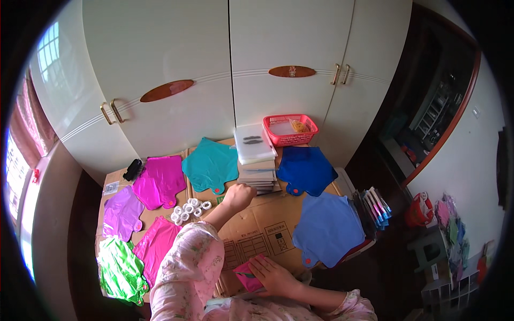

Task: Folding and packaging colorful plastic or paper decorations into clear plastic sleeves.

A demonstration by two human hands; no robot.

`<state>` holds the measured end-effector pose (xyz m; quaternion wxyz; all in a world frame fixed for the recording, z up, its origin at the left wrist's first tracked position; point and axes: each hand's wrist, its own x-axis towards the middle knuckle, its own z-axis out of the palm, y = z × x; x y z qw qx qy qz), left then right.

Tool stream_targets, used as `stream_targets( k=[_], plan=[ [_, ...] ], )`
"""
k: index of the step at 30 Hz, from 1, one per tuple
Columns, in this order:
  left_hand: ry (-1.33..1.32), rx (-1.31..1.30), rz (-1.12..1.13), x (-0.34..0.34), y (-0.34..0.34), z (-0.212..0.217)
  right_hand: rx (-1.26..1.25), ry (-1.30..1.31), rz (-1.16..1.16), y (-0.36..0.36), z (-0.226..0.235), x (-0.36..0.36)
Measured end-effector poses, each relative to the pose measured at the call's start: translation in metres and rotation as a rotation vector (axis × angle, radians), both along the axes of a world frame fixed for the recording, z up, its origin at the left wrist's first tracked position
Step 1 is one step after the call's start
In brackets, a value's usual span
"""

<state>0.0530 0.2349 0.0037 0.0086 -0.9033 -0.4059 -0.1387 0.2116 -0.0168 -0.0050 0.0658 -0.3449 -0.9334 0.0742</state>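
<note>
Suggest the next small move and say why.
Perhaps slide one piece off the stack of flat grey-brown pieces with the left hand: it is curled beside that stack, while the right hand lies over the pink bundle.

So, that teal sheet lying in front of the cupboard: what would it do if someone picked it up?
The teal sheet would probably flop, judging by the creases across it. It looks thin and flat, so I'd guess it's light for its size. Its slight sheen suggests it might feel a bit slippery.
</note>
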Motion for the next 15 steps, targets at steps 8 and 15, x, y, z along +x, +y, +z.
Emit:
stream_targets(
  k=[8,15],
  plan=[
    [-0.083,0.039,0.043,-0.003,0.004,0.007,0.304,0.038,-0.061,-0.016,-0.014,-0.004],
    [-0.179,0.256,-0.127,-0.023,-0.054,0.062,0.356,0.023,-0.019,-0.027,-0.006,0.005]
  ],
)
